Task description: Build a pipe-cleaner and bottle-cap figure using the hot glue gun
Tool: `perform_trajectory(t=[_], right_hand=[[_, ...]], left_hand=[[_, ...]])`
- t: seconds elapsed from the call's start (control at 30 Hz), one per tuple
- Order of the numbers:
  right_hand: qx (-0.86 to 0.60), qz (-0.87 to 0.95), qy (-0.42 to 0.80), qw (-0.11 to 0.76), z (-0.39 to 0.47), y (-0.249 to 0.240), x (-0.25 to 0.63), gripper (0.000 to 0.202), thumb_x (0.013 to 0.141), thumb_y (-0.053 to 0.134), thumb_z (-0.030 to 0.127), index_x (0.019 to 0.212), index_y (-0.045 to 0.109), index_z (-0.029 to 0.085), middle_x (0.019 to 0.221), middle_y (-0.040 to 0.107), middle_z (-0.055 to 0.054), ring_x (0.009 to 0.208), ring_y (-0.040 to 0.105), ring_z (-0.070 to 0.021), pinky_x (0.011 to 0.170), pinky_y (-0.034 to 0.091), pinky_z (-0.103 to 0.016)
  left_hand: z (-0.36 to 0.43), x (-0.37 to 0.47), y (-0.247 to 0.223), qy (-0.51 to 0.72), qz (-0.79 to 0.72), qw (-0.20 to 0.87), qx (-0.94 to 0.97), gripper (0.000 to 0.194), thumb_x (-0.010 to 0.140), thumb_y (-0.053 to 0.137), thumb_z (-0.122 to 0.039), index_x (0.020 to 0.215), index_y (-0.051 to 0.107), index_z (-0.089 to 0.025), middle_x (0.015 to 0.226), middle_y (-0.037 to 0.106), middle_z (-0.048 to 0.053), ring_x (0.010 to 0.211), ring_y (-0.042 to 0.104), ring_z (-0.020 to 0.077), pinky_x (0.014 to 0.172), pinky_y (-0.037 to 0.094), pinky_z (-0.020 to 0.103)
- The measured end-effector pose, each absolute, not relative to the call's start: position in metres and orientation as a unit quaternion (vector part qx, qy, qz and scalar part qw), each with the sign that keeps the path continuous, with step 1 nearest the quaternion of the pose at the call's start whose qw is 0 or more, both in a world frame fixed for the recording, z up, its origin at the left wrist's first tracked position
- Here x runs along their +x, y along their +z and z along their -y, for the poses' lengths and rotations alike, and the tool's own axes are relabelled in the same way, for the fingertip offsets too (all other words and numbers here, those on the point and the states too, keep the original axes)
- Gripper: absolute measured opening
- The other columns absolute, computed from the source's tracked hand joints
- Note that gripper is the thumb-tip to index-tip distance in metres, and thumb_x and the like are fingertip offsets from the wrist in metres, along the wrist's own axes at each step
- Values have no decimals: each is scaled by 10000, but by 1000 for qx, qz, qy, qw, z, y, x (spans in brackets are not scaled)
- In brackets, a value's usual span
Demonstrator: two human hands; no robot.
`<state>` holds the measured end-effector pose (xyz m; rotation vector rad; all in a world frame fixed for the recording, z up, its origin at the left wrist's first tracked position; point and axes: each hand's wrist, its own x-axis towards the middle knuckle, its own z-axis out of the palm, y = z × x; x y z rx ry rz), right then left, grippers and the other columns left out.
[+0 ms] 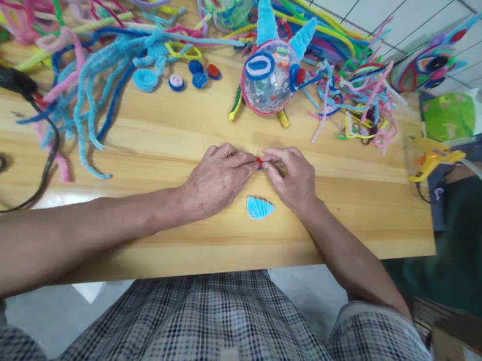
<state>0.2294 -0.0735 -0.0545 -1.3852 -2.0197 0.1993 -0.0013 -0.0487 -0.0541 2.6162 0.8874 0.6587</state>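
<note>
My left hand (220, 179) and my right hand (290, 177) meet over the wooden table (152, 145). Both pinch a small red and blue coil (259, 163), mostly hidden by the fingertips. Just below it lies a light blue fuzzy triangular piece (259, 208). Behind my hands stands a clear round figure (269, 82) with blue horns, a blue ring on its left and yellow-green feet. To its left are a light blue coil (145, 79), a pink and blue coil (176, 82), dark blue coils (199, 80) and a red and blue coil (213, 71).
Piles of fuzzy stems (102, 80) cover the back left, with more (368, 101) at the back right. A black cable (50, 160) curves at the left. A yellow glue gun (434, 160) sits at the right edge, near a seated person's dark clothing (470, 232).
</note>
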Motion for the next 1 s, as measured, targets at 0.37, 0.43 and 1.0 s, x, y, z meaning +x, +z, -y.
perform_trajectory(t=[0.37, 0.43, 1.0], right_hand=[[-556, 732, 98, 382, 76, -54, 229, 268, 970, 706, 299, 1237, 692, 274, 1078, 826, -31, 921, 765, -198, 877, 645, -390], [-549, 729, 92, 399, 75, -55, 230, 263, 957, 717, 304, 1215, 688, 266, 1072, 824, -33, 900, 760, -193, 845, 643, -376], [-501, 751, 129, 410, 84, -6, 205, 208, 946, 731, 206, 1144, 698, 259, 1051, 824, -10, 835, 746, -161, 778, 595, -326]], left_hand=[[36, -4, -41, 368, -321, 468, 737, 203, 989, 701, -328, 1154, 752, -222, 1142, 783, 70, 1018, 689, 217, 924, 525, 352], [33, -2, -37, 392, -320, 573, 644, 191, 936, 772, -364, 1041, 737, -208, 995, 762, 44, 867, 671, 166, 814, 521, 297], [26, 3, -28, 383, -240, 809, 376, 204, 719, 751, -214, 855, 602, -185, 660, 626, -52, 527, 554, 73, 527, 431, 199]])
